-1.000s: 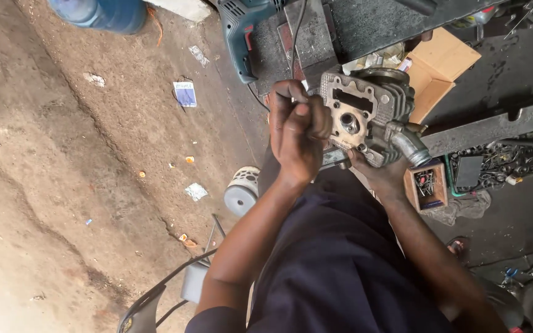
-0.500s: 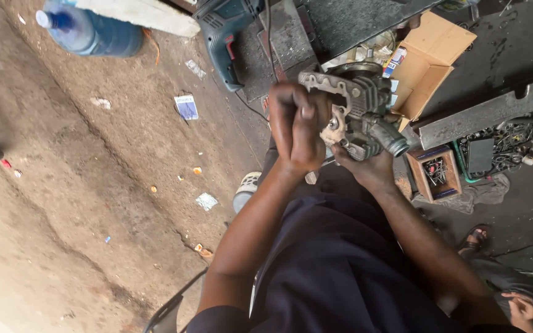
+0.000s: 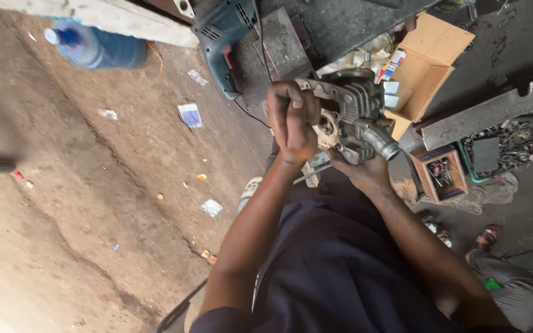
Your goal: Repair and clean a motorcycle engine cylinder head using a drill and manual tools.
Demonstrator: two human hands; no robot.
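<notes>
A grey metal engine cylinder with cooling fins and a short pipe stub is held up over my lap. My right hand grips it from below, fingers wrapped under its base. My left hand is a closed fist pressed against the part's flat flanged face, clenched around what looks like a thin tool. A slim metal rod shows just under the fist. The tool's tip is hidden by my fingers.
On the dirt floor lie a blue power drill, a blue water bottle and paper scraps. An open cardboard box, a small wooden box of bits and a steel beam sit to the right. Another person's sandalled foot is nearby.
My fist stays clenched on the part's face while the cylinder tilts slightly. The view has swung, bringing the bottle and drill further into sight.
</notes>
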